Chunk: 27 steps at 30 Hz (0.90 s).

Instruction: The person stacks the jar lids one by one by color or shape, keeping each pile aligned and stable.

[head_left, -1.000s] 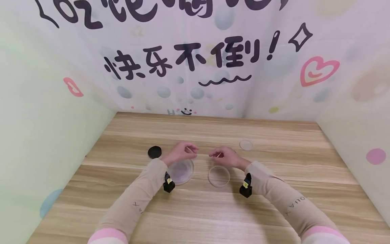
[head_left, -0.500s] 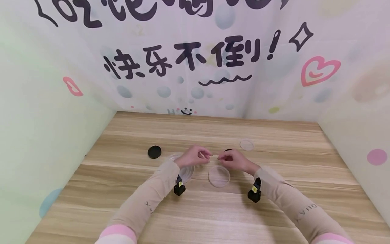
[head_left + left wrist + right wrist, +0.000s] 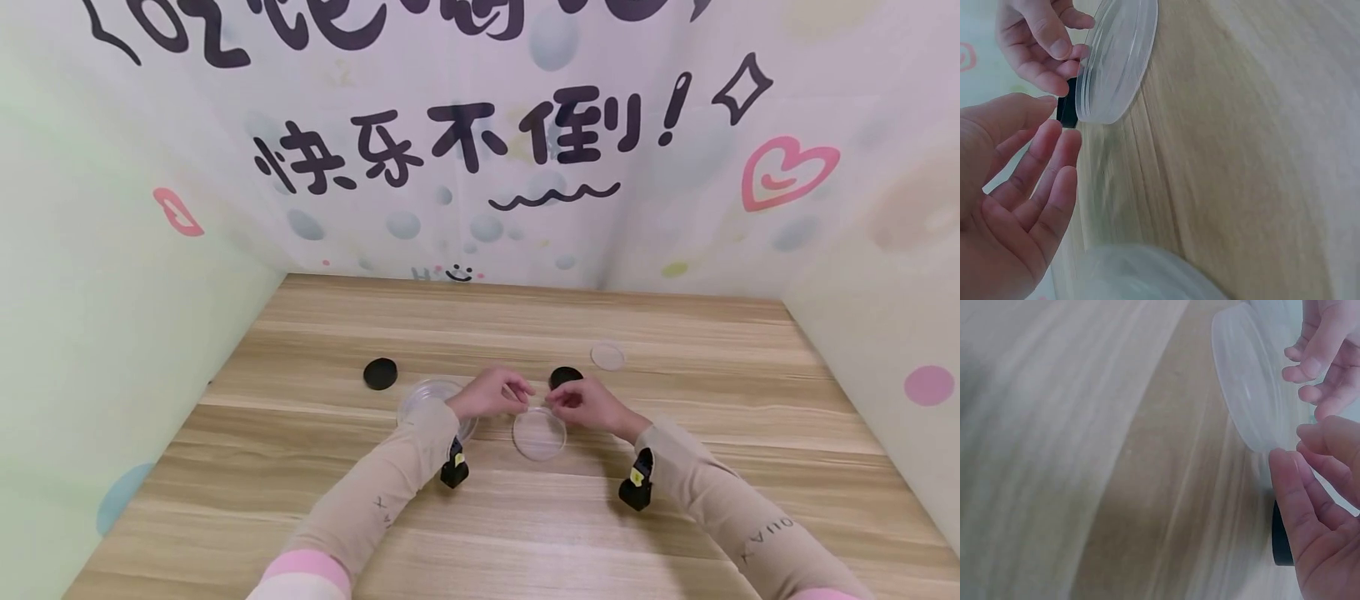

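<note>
My left hand (image 3: pixel 495 392) hovers behind and left of a round clear plastic lid (image 3: pixel 540 435), fingers loosely bent. My right hand (image 3: pixel 588 406) is at the lid's far right edge, its fingertips close to the rim. In the right wrist view, the index fingertip overlaps the edge of the clear lid (image 3: pixel 1244 381). Thumb and fingers of the left hand (image 3: pixel 1029 187) stand slightly apart in the left wrist view, with nothing visible between them. A larger clear round dish (image 3: pixel 408 404) lies partly hidden under the left wrist.
One black disc (image 3: pixel 380 374) lies at the left of the wooden table (image 3: pixel 525 533). Another black disc (image 3: pixel 566 377) lies just behind my right hand. A small clear disc (image 3: pixel 607 357) is farther back on the right. A printed cloth (image 3: pixel 480 225) closes off the table's back.
Both hands have moved right and towards the front, closer to the clear lid. The black disc behind the right hand and more of the larger dish have come into view.
</note>
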Each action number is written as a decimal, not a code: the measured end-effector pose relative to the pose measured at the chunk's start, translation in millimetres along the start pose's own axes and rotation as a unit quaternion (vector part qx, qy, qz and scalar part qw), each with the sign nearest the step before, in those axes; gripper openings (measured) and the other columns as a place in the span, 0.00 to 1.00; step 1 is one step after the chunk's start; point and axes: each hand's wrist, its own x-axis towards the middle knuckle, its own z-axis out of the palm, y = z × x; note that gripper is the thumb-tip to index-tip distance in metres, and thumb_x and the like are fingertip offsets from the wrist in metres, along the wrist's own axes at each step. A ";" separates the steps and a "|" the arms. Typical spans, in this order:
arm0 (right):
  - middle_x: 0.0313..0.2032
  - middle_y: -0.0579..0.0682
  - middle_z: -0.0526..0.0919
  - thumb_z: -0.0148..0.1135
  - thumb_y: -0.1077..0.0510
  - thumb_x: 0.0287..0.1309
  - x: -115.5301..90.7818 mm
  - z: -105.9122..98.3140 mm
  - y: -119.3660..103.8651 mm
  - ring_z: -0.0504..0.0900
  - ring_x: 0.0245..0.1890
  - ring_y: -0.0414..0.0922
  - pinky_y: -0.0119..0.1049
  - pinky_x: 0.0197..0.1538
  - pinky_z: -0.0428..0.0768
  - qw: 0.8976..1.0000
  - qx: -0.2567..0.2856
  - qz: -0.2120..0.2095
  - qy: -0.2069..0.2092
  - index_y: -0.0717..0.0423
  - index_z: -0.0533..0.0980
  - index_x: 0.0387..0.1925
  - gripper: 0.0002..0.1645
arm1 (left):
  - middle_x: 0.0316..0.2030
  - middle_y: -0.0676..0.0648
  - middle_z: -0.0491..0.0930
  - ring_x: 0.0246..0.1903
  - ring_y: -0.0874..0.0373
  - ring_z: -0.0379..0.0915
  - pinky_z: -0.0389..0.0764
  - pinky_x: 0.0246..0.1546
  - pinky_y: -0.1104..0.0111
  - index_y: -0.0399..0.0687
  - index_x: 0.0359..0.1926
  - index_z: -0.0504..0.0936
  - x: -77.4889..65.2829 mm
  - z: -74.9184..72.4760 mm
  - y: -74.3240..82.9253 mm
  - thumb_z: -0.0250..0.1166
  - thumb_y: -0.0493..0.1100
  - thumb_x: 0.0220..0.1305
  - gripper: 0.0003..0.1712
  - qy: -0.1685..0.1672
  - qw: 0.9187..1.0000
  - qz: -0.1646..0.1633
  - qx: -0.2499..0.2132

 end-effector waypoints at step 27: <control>0.28 0.54 0.78 0.57 0.71 0.49 -7.2 10.3 17.7 0.75 0.26 0.41 0.28 0.26 0.76 0.997 0.039 0.062 0.002 0.70 0.76 0.37 0.10 | 0.28 0.43 0.78 0.22 0.60 0.72 0.78 0.26 0.71 0.32 0.39 0.78 1.4 7.6 2.9 0.61 0.27 0.51 0.12 -0.043 0.996 -0.081 0.002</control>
